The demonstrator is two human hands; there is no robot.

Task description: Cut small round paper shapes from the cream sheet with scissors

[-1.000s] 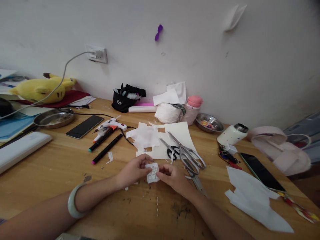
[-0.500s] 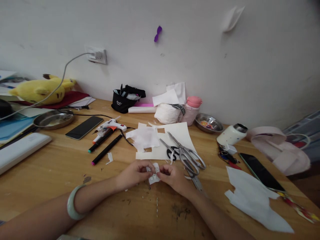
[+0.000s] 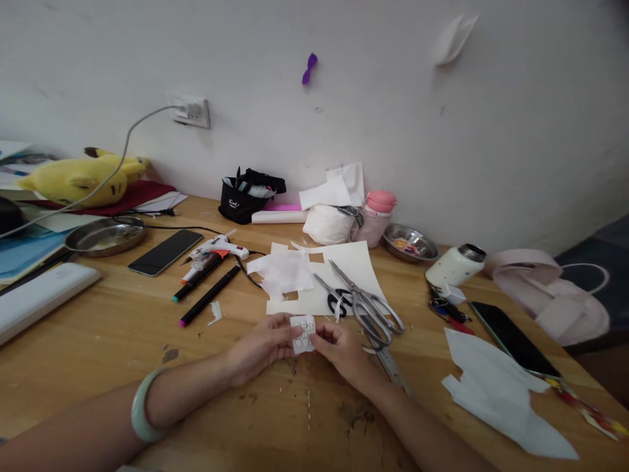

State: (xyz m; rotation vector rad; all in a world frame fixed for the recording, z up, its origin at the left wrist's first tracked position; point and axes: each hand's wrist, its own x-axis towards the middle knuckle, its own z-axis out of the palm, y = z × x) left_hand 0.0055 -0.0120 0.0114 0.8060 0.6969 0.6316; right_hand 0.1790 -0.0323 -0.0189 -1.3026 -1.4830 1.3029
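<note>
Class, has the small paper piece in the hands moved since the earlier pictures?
Yes, slightly. The paper piece has shifted away from the person and now lies nearer the white sheet.

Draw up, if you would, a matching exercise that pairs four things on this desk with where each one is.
Things: 1 small paper piece; 2 steel scissors; 3 glue gun; 4 pink-capped bottle.
Places: A by the wall; B beside the markers; C pinched between left hand and right hand; D lying partly on the cream sheet.
Pairs: 1-C; 2-D; 3-B; 4-A.
</note>
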